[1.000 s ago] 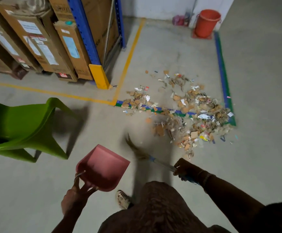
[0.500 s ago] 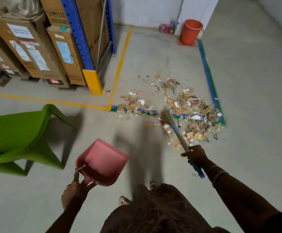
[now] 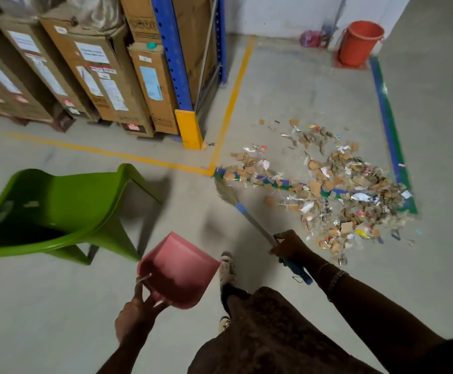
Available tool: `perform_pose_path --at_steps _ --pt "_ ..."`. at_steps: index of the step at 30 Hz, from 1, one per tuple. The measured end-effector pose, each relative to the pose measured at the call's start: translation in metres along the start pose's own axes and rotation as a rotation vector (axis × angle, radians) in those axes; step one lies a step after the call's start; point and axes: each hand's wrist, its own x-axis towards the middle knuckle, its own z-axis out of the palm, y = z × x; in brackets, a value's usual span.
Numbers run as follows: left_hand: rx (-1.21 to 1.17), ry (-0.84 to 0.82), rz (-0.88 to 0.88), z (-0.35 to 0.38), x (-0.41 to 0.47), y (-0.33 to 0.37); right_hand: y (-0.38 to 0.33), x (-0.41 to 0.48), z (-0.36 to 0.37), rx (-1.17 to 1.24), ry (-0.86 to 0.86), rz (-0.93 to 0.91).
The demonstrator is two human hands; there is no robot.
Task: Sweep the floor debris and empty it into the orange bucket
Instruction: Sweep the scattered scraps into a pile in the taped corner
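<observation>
While right hand point(image 3: 287, 242) grip clamps broom point(image 3: 249, 214), left hand point(image 3: 135, 317) clamps dustpan point(image 3: 179, 268); debris point(image 3: 336, 190) straddles tape edge.

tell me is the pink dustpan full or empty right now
Empty, as far as it shows. The pink dustpan, held off the floor by the left hand, shows a bare inside; the debris lies on the floor.

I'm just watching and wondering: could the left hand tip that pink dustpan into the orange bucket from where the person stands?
Probably not. The left hand holds the pink dustpan near the feet; the orange bucket stands far off by the wall, beyond the debris.
</observation>
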Motion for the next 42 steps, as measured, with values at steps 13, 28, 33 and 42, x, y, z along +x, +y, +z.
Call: perform_pose_path --at_steps 13,28,33,42 --pt "0.063 0.002 -0.060 -0.075 0.128 0.056 -0.076 0.158 0.069 -0.170 -0.223 0.223" --pt "0.338 -0.073 0.222 -0.105 0.285 0.159 -0.050 0.218 -0.048 0.400 0.301 0.505" --pt "0.168 0.000 0.192 -0.133 0.309 0.214 -0.054 0.213 -0.060 0.687 0.468 0.502" --pt "0.266 0.008 0.291 -0.148 0.395 0.248 -0.131 0.183 -0.052 0.738 0.497 0.298"
